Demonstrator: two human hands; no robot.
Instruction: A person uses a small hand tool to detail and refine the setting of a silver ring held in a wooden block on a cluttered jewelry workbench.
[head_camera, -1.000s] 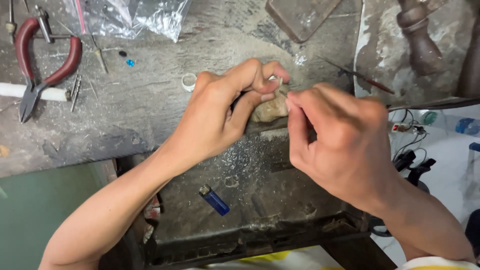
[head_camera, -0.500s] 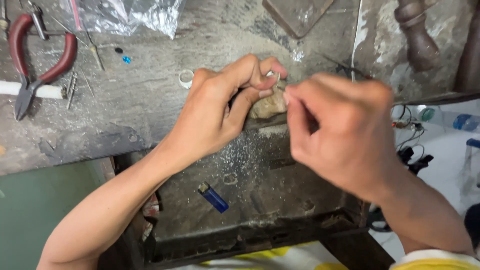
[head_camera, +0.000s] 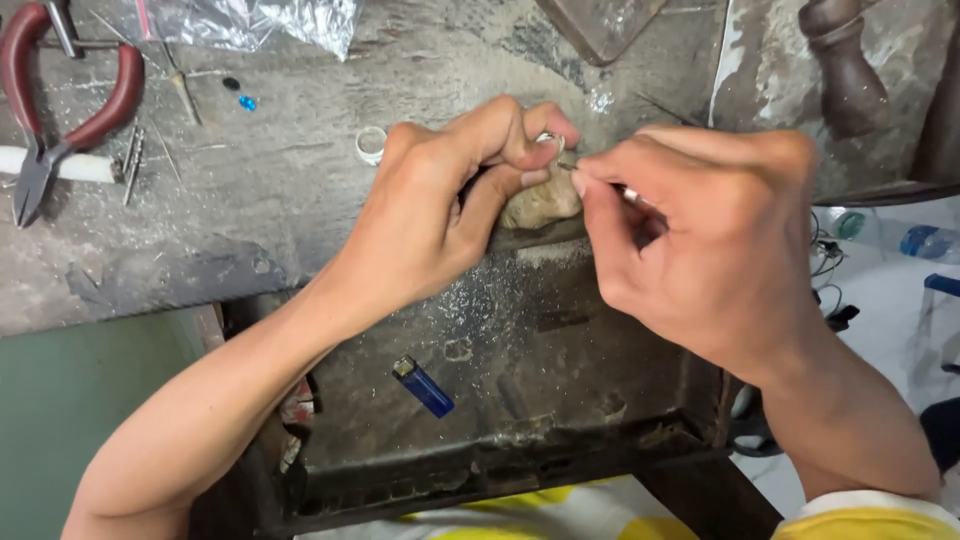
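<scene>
Starting at the bench's far-left corner: red-handled pliers lay over a white rod, jaws pointing toward the bench's near edge.
Beside the pliers: thin metal bits lay loose, with a small blue bead further along the far edge.
Far edge, left of centre: a crumpled clear plastic bag lay there.
White ring: flat on the bench, just beside the left hand's knuckles.
Left hand: curled tight, thumb and forefinger pinching a small metal ring against the top of a worn wooden peg at the bench's near edge.
Right hand: closed narrowly on a thin tool, its tip meeting the metal ring; the rest of the tool was hidden in the fist.
Tray below the bench edge: dusted with pale filings, a blue lighter lying near its middle.
Far-right corner: a dark turned wooden handle rested on the bench.
</scene>
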